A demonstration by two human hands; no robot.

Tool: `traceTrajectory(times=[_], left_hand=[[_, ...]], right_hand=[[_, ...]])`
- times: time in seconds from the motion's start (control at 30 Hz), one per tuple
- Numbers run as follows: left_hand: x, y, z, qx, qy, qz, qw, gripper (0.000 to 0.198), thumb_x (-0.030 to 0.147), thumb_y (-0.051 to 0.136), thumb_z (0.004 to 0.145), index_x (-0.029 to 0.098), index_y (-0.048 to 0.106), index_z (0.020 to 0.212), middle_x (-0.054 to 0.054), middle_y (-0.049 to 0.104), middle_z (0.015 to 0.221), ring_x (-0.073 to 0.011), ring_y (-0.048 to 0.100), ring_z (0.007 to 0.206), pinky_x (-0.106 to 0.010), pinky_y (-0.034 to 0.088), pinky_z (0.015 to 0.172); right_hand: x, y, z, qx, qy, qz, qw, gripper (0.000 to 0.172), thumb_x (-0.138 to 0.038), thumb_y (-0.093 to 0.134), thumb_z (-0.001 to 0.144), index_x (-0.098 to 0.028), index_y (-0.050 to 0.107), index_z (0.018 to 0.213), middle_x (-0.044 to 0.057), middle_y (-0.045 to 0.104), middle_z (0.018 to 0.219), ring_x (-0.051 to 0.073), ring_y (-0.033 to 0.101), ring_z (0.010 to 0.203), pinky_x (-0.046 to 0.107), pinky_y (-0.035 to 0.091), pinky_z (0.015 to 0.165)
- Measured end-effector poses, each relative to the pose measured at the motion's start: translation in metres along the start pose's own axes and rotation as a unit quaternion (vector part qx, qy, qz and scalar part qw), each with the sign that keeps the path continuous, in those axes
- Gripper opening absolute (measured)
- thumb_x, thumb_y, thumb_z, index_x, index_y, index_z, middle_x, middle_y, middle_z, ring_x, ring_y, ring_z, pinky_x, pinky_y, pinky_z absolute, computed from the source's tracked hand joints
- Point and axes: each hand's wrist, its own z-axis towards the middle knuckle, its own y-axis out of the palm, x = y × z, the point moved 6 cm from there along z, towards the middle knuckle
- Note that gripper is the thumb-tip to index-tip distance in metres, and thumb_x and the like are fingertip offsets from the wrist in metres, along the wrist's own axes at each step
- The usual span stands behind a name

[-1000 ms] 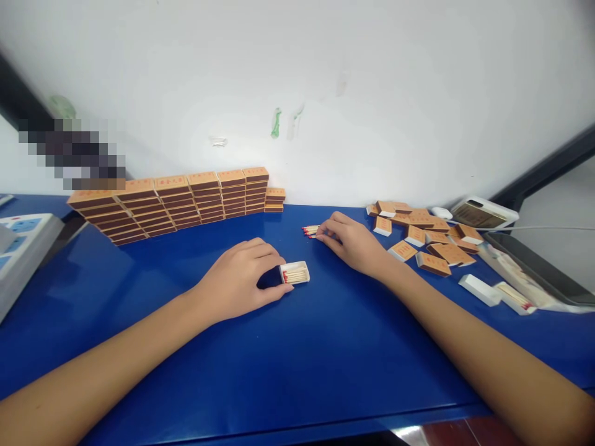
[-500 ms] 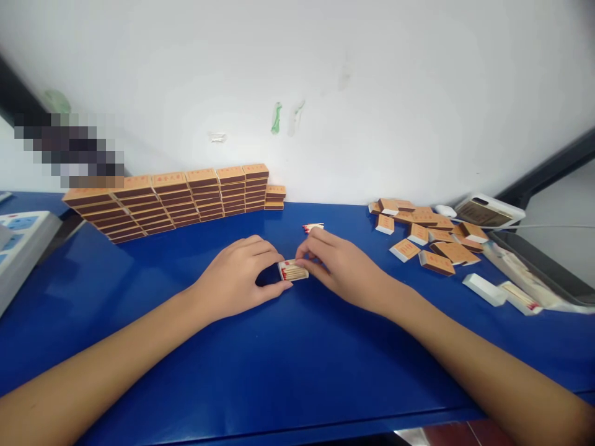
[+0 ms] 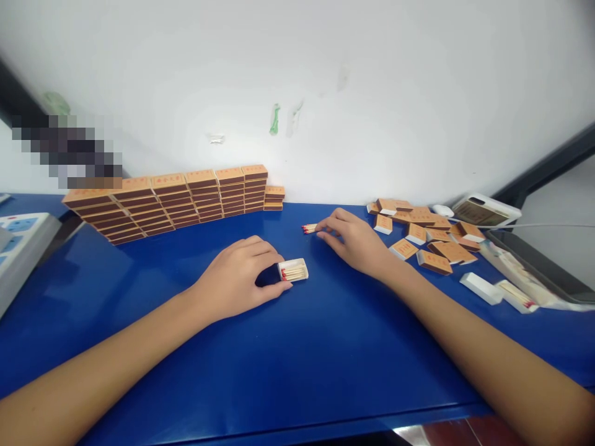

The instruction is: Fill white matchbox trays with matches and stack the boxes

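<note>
My left hand (image 3: 242, 272) rests on the blue table, its thumb and fingers around the left end of a small white matchbox tray (image 3: 304, 262). Inside that tray lie several red-tipped matches (image 3: 294, 272), heads to the left. My right hand (image 3: 356, 241) is further back, at the right end of a small pile of matches (image 3: 308, 228) on the table. Its thumb and index fingertip are slightly apart there. Whether they touch the matches is hard to make out.
Stacked matchboxes (image 3: 186, 192) form a wall at the back left, with a short stack (image 3: 274, 197) at its end. Loose matchboxes (image 3: 421, 217) lie heaped at the right, near a white empty-looking tray (image 3: 481, 288), a match-filled tray (image 3: 517, 296), a phone (image 3: 486, 209) and a cable.
My right hand has left the tray and moved back and to the right, to the match pile. The left hand stays at the tray.
</note>
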Motion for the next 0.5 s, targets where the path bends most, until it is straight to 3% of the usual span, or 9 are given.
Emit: traceTrajectory(times=[0.27, 0.5], left_hand=[[0.0003, 0.0007, 0.0, -0.008, 0.0, 0.002, 1.0, 0.028, 0.041, 0.074, 0.097, 0.017, 0.077, 0.111, -0.008, 0.078, 0.107, -0.0265, 0.07, 0.1, -0.043, 0.058, 0.088], [0.0003, 0.001, 0.0003, -0.009, -0.001, -0.001, 1.0, 0.026, 0.04, 0.074, 0.096, 0.018, 0.077, 0.11, -0.007, 0.078, 0.106, -0.026, 0.069, 0.099, -0.042, 0.057, 0.088]], right_hand=[[0.0077, 0.0084, 0.003, -0.005, 0.002, -0.008, 1.0, 0.02, -0.027, 0.054, 0.106, -0.023, 0.071, 0.115, 0.01, 0.061, 0.104, 0.025, 0.064, 0.093, 0.04, 0.052, 0.083], [0.0115, 0.0125, 0.0045, -0.022, 0.005, 0.007, 1.0, 0.013, -0.029, 0.055, 0.105, -0.021, 0.064, 0.101, 0.01, 0.062, 0.105, 0.023, 0.062, 0.089, 0.038, 0.051, 0.079]])
